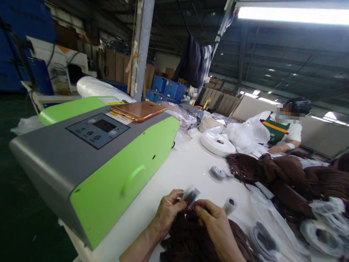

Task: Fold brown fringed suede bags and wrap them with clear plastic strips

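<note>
In the head view, the left hand [167, 214] pinches a small clear plastic packet with something dark inside [191, 195] between thumb and fingers, holding it up just above a heap of dark brown, soft-looking material [194, 251] on a white tabletop [186, 168]. The right hand [215, 224] comes in from the other side, its thumb and fingers bent in close at the packet's lower right edge; the spot is small and partly hidden, so I cannot tell whether they grip the packet, the brown material or nothing. Left of the hands stands a large grey machine with bright green side panels [121, 175], a dark control panel [97, 129] on its sloping top and a copper-coloured phone [141, 109] lying behind that. Just beyond the right hand is a short white tube [229, 206], and farther back lie a small grey roll [217, 173] and a broad flat white roll [218, 142]. A plastic-wrapped grey coil [264, 241] rests to the right of the heap. Across the table, a co-worker in a green apron [280, 132] leans behind a long pile of brown goods [292, 178].
</note>
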Motion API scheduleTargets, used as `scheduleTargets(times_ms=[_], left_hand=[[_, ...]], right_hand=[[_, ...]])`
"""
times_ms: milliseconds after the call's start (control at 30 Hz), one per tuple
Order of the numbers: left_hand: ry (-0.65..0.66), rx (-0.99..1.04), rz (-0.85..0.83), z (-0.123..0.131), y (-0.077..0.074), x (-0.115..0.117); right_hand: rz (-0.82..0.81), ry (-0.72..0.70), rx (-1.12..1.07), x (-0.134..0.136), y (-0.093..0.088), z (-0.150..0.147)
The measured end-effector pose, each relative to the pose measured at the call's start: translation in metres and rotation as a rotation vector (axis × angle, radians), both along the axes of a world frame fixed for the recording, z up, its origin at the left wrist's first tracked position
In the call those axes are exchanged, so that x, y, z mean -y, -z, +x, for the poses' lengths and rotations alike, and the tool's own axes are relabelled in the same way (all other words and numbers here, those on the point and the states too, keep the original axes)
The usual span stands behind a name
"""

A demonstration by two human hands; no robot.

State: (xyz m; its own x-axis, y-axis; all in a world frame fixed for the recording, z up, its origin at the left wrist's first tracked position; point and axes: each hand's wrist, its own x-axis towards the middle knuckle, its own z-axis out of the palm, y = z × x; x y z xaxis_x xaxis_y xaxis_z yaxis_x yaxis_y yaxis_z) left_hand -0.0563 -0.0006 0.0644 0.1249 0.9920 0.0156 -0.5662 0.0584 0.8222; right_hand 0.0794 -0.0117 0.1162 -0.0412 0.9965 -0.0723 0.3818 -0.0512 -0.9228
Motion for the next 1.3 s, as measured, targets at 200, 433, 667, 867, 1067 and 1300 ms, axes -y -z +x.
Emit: scheduleTargets(times_ms=[200,433,667,867,1067,1300], left_hand=[[0.071,0.002,0.003,0.000,0.010,-0.002],[0.124,-0.002,0.064,-0.003,0.009,-0.004],[0.118,-0.029,0.088,-0.005,0.007,-0.005],[0.139,-0.051,0.054,-0.004,0.008,-0.005],[0.169,-0.041,0.077,-0.004,0.012,-0.007],[0.195,0.012,0.075,-0.004,0.006,-0.008]], right_hand=[[0.196,0.089,0.149,0.002,0.004,0.001],[0.211,0.077,0.199,0.001,0.010,-0.002],[0.141,0.071,0.089,0.002,0.019,-0.002],[0.107,0.040,0.026,0.005,0.008,-0.006],[0.132,0.045,0.010,0.007,0.009,-0.009],[0.173,0.017,0.002,0.007,0.015,-0.006]])
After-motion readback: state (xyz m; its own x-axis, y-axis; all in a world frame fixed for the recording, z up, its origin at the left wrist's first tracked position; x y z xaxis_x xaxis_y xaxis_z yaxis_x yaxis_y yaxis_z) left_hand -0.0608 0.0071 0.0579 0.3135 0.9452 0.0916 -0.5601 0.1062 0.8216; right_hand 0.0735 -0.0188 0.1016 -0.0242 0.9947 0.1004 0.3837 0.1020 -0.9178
